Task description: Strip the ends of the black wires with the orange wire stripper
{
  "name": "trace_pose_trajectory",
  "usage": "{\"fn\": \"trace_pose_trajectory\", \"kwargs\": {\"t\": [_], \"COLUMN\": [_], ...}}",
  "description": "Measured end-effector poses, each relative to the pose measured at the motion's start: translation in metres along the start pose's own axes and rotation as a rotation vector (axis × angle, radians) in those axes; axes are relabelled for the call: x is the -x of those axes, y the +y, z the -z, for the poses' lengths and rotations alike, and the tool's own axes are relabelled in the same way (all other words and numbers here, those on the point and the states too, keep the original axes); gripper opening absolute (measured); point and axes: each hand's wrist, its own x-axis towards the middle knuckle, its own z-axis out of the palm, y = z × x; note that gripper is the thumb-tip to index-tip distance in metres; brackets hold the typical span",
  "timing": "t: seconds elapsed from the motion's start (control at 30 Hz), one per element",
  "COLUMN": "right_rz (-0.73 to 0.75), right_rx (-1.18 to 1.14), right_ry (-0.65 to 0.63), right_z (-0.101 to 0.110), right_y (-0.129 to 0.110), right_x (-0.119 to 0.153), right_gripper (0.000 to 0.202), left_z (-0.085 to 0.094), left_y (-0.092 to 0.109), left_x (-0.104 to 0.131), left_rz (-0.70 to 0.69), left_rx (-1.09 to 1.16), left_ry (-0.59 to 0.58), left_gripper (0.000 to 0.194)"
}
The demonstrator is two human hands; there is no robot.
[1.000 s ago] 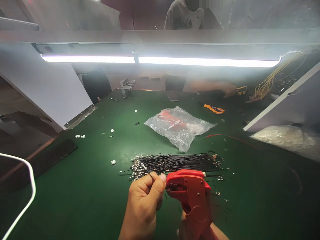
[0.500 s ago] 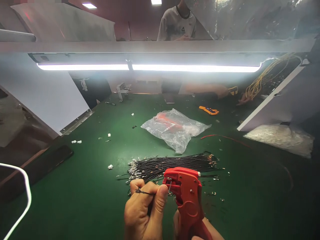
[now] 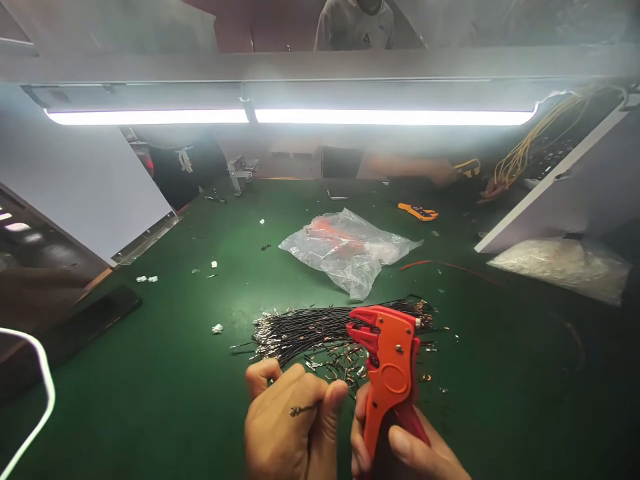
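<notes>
A short black wire (image 3: pixel 303 409) with a metal terminal was pinched in the closed left hand (image 3: pixel 290 427), between thumb and fingers, low over the green mat (image 3: pixel 150 373). Just to its right, a red wire stripper (image 3: pixel 387 373) was gripped upright by the handles in the closed right hand (image 3: pixel 405 453), its jaws standing open toward the left. Behind both, a bundle of black wires (image 3: pixel 320 327) lay on the mat, and farther back a clear plastic bag (image 3: pixel 350 250).

Green bench (image 3: pixel 150 373); wire bundle (image 3: pixel 320 327); plastic bag (image 3: pixel 350 250).
</notes>
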Motion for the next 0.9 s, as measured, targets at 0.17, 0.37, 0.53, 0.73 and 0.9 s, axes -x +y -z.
{"fn": "trace_pose_trajectory", "kwargs": {"t": [0.17,0.37,0.53,0.73,0.9], "right_rz": [0.041,0.012,-0.005,0.027,0.049], "right_rx": [0.184,0.312,0.325,0.422,0.385], "right_ry": [-0.060,-0.074,-0.032,-0.074,-0.061], "right_z": [0.007,0.002,0.003,0.000,0.006], "right_y": [0.002,-0.001,0.000,0.000,0.007], "right_x": [0.002,0.001,0.000,-0.005,-0.004], "right_gripper": [0.052,0.048,0.050,0.050,0.051], "left_z": [-0.006,-0.017,-0.022,-0.023,-0.022], "left_y": [-0.004,0.000,-0.001,-0.002,0.002], "left_x": [0.005,0.009,0.011,0.012,0.010], "left_rz": [-0.158,-0.261,-0.272,-0.233,-0.244], "left_rx": [-0.123,-0.180,-0.164,-0.140,-0.103], "left_ry": [-0.081,0.007,-0.001,-0.003,-0.002], "left_gripper": [0.037,0.039,0.038,0.045,0.047]}}
